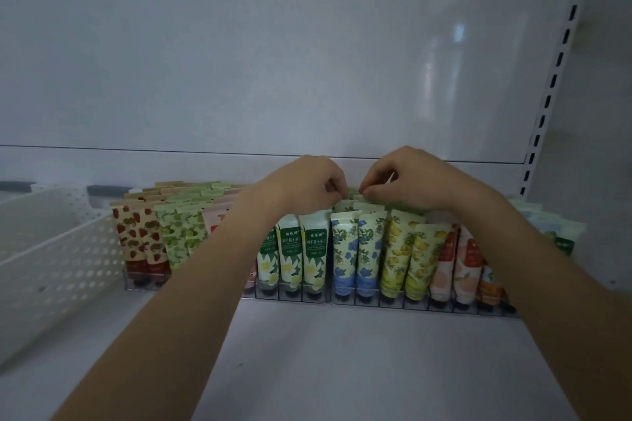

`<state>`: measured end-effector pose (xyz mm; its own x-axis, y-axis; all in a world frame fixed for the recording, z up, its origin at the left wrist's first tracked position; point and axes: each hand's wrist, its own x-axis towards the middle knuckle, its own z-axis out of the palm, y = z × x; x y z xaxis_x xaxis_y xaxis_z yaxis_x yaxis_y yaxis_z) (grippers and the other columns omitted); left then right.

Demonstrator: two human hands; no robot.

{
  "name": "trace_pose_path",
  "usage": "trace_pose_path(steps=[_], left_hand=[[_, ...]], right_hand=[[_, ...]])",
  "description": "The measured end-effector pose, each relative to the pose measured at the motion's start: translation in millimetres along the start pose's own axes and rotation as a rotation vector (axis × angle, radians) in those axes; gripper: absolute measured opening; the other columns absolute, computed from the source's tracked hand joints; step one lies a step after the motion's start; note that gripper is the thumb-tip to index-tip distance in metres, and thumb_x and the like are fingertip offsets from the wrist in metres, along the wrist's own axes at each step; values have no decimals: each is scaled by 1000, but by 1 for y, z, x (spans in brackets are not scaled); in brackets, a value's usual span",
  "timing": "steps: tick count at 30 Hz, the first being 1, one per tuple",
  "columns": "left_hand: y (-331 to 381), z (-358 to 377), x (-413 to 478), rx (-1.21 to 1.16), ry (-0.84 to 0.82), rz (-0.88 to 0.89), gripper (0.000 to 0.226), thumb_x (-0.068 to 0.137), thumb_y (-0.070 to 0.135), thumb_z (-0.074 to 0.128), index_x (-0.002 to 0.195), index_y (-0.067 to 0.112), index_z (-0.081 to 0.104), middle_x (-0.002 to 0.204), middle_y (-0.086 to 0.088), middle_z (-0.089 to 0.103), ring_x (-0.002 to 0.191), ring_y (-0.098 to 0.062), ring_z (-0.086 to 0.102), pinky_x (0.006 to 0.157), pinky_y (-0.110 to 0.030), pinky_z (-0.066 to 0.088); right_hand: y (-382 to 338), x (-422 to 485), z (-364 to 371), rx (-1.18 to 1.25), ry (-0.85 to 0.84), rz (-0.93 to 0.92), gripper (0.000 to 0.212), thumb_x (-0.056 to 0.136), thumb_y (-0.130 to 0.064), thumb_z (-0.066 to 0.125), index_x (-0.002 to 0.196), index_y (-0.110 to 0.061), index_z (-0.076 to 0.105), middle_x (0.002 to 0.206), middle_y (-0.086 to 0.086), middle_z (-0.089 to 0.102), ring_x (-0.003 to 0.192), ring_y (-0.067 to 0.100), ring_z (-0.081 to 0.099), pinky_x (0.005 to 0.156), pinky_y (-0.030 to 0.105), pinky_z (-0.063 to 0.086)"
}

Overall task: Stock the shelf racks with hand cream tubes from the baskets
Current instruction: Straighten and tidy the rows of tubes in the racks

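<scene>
My left hand point(307, 181) and right hand point(403, 178) are close together over the back of the rack point(376, 304). The fingers of both hands are curled down. Their tips touch the tops of the back tubes point(367, 207), just behind the blue tubes point(355, 249). I cannot tell if either hand really has hold of a tube.

The rack is clear plastic with thin walls, and it is full. The tubes stand in rows with their caps down. Next to the blue tubes on the left are white flower tubes point(301, 249). On the right are yellow tubes point(407, 256) and then peach tubes point(458, 260). My left arm hides some tubes. Past it stand green tubes point(181, 232) and strawberry tubes point(143, 239).

A white basket point(51, 249) with small holes sits just beside the rack on the left. I cannot see what is in it.

All of this sits on a flat white shelf point(342, 369). The bare part of the shelf is in front of the rack. Behind the rack is a plain, shiny wall point(273, 44) with pale spots of light. On the right a white post point(561, 58) with dark slots goes up. The place is dim.
</scene>
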<state>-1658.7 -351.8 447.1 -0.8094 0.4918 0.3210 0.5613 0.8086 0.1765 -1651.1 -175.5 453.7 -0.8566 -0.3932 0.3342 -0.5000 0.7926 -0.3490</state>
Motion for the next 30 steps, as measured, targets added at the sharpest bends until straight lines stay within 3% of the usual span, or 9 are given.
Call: trace_pose_path(steps=[4, 8, 10, 14, 21, 24, 26, 30], left_hand=[[1, 2, 2, -14, -6, -3, 18, 88, 12, 55, 99, 16, 69, 85, 9, 58, 60, 5, 45, 55, 0, 35], [-1, -4, 0, -64, -15, -27, 12, 87, 17, 59, 95, 19, 66, 94, 6, 63, 80, -4, 56, 60, -8, 33], [-4, -11, -3, -79, -45, -56, 7, 86, 17, 61, 89, 23, 64, 90, 10, 62, 75, 1, 55, 59, -8, 33], [-8, -17, -8, -42, -78, -96, 12, 85, 13, 61, 85, 25, 61, 86, 11, 62, 62, 6, 48, 52, -6, 31], [-7, -15, -8, 6, -61, -115, 15, 85, 10, 59, 96, 17, 65, 87, 6, 57, 69, -3, 47, 54, -10, 30], [-8, -14, -8, 3, -60, -121, 15, 86, 10, 58, 97, 17, 65, 89, 5, 58, 74, -7, 48, 55, -11, 31], [-8, -13, -7, -2, -62, -115, 15, 86, 11, 58, 97, 17, 65, 89, 6, 58, 70, -3, 48, 54, -11, 31], [-5, -14, -7, -68, -14, -64, 11, 87, 15, 56, 90, 22, 65, 86, 11, 59, 61, 7, 45, 51, -3, 37]], right_hand=[[-2, 1, 2, -10, -77, 6, 12, 80, -21, 69, 80, -33, 66, 72, -21, 59, 65, -7, 52, 51, 5, 34], [-4, 3, 11, 34, -1, -32, 9, 83, -23, 66, 86, -32, 67, 75, -22, 58, 59, -15, 52, 48, 0, 34], [-6, 4, 18, 48, 7, -64, 9, 84, -23, 65, 91, -27, 70, 79, -20, 61, 59, -18, 52, 51, 0, 35], [-8, 9, 26, -5, -4, -47, 15, 86, -19, 63, 98, -22, 72, 81, -15, 60, 68, -6, 51, 58, 6, 34], [-9, 4, 17, 81, 11, -80, 14, 87, -13, 61, 83, -25, 66, 77, -16, 58, 49, -18, 46, 49, 0, 33], [-11, 5, 18, 68, -43, -81, 17, 86, -13, 61, 80, -29, 66, 77, -17, 59, 51, -19, 48, 50, 0, 34], [-12, 6, 20, 45, -76, -73, 18, 87, -14, 59, 82, -30, 65, 78, -17, 60, 53, -18, 49, 51, 1, 35], [-5, 2, 7, 60, 25, -62, 12, 87, -18, 61, 90, -28, 68, 84, -20, 59, 48, -23, 44, 47, -2, 32]])
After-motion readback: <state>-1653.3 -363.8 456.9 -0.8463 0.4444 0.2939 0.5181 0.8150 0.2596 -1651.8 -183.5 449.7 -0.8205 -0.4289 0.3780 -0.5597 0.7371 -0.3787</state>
